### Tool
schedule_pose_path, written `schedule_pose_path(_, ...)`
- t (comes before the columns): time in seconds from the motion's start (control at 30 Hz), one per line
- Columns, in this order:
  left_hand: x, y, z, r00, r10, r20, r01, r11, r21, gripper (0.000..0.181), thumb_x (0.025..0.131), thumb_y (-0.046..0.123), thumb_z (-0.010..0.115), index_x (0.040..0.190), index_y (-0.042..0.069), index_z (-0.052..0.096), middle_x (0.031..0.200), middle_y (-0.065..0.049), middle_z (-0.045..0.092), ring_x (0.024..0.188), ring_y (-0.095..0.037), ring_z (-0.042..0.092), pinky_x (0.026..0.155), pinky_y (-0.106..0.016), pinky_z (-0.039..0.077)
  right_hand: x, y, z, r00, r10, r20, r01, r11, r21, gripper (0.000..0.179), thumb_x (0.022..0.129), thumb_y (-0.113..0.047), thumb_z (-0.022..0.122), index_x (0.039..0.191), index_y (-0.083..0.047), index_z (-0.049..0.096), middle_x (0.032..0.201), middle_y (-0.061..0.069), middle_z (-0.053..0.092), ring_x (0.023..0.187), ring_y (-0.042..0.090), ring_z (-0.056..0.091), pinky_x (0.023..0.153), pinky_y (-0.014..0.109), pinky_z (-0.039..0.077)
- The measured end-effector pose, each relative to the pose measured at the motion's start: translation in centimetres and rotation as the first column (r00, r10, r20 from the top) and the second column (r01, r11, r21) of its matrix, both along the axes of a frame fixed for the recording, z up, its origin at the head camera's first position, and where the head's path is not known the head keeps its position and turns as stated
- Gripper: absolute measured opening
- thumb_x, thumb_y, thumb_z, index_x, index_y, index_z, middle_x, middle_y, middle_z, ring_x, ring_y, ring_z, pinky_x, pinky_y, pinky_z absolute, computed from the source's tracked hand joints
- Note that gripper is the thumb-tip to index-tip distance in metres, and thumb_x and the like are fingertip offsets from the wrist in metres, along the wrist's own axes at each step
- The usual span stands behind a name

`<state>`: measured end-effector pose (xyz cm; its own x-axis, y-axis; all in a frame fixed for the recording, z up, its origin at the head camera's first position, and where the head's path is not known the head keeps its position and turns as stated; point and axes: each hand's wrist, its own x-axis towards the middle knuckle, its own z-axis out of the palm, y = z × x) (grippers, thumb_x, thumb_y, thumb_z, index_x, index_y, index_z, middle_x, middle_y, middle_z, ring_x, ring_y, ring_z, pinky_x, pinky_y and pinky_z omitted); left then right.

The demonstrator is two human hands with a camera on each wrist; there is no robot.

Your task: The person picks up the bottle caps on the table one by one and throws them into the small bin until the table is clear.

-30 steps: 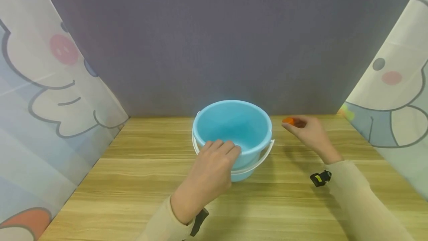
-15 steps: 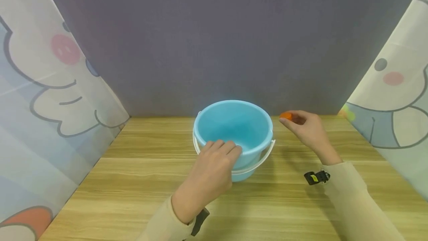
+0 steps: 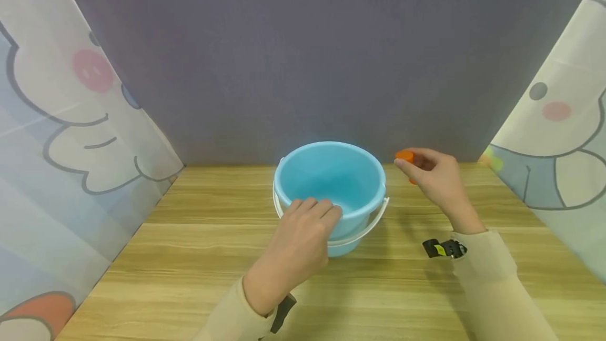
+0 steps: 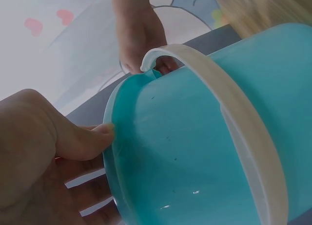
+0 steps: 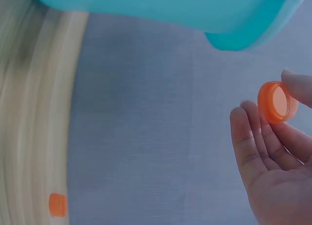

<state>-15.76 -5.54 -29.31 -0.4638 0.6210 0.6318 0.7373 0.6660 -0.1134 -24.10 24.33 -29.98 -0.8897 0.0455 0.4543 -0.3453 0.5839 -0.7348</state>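
A light blue bucket (image 3: 331,172) stands upright on the wooden table. My left hand (image 3: 300,246) grips its near rim, fingers over the edge; in the left wrist view the thumb (image 4: 90,143) lies against the outside of the rim. Right of the bucket, my right hand (image 3: 435,180) pinches an orange bottle cap (image 3: 404,156) between thumb and fingers, above the table. The right wrist view shows the cap (image 5: 277,102) with its hollow side visible. Another small orange piece (image 5: 57,205) lies on the table below, mostly hidden by my right hand in the head view.
The bucket's white handle (image 3: 352,240) hangs down on the near side. A dark grey panel (image 3: 303,67) closes off the back of the wooden table (image 3: 199,257). Cartoon-printed curtains (image 3: 57,120) flank it on both sides.
My right hand has risen a little with the bottle cap, and the other orange piece now shows beneath it. The left hand and bucket have stayed in place.
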Motion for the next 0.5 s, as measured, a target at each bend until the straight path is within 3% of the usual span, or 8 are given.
schedule_pose_path(0.23, -0.1, 0.0, 0.0, 1.000, 0.003, -0.003, -0.003, 1.000, 0.000, 0.045, 0.055, -0.010, 0.071, 0.095, 0.010, 0.066, 0.084, 0.001, 0.060, 0.071, -0.018, 0.051, 0.065, -0.029, 0.041, 0.9, -0.6, 1.0, 1.000, -0.025, 0.002, 0.025, 0.997, -0.073, 0.052, 0.091, -0.040, 0.075, 0.127, -0.003, 0.068, 0.097, -0.008, 0.070, 0.082, 0.007, 0.065, 0.066, 0.017, 0.053)
schedule_pose_path(0.5, 0.0, -0.1, 0.0, 1.000, 0.004, 0.000, -0.004, 1.000, -0.003, 0.045, 0.055, -0.011, 0.071, 0.095, 0.010, 0.066, 0.085, 0.001, 0.061, 0.071, -0.018, 0.051, 0.064, -0.029, 0.041, 1.3, -2.0, 1.7, 0.999, -0.032, -0.010, 0.031, 0.996, -0.084, 0.050, 0.090, -0.041, 0.075, 0.126, -0.006, 0.070, 0.102, -0.001, 0.071, 0.087, 0.009, 0.064, 0.066, 0.018, 0.051)
